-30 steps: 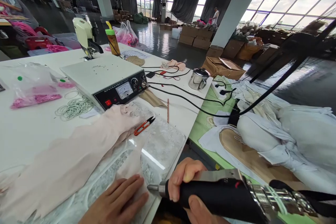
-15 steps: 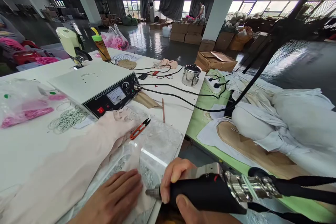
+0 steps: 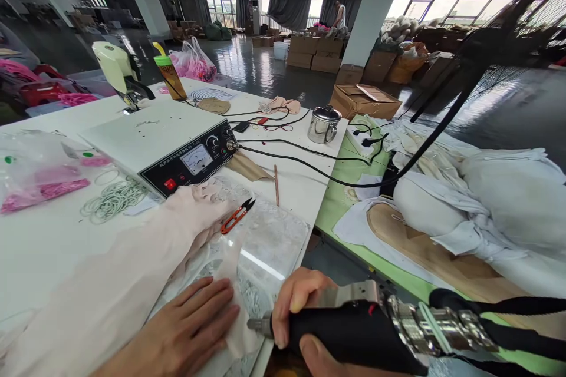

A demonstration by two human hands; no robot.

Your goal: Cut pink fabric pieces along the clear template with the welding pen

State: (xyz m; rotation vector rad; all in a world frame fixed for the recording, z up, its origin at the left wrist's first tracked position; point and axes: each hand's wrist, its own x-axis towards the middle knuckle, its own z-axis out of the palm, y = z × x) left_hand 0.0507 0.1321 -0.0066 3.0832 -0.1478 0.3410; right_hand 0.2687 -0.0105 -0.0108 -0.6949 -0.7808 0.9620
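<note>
Here, the left hand (image 3: 186, 324) rests flat, fingers extended, on a pale fabric strip (image 3: 241, 336) by the edge of the worktop (image 3: 300, 174). The right hand (image 3: 294, 297) grasps a black handheld tool (image 3: 349, 333), its metal tip pointing towards the left hand; whether it touches the strip, I cannot tell. Orange-handled snips (image 3: 229, 224) lie beyond both hands, before a control box (image 3: 194, 156).

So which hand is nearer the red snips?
Left. The left hand lies just below the snips in view; the right hand, gripping the black tool, is farther, lower right.
</note>
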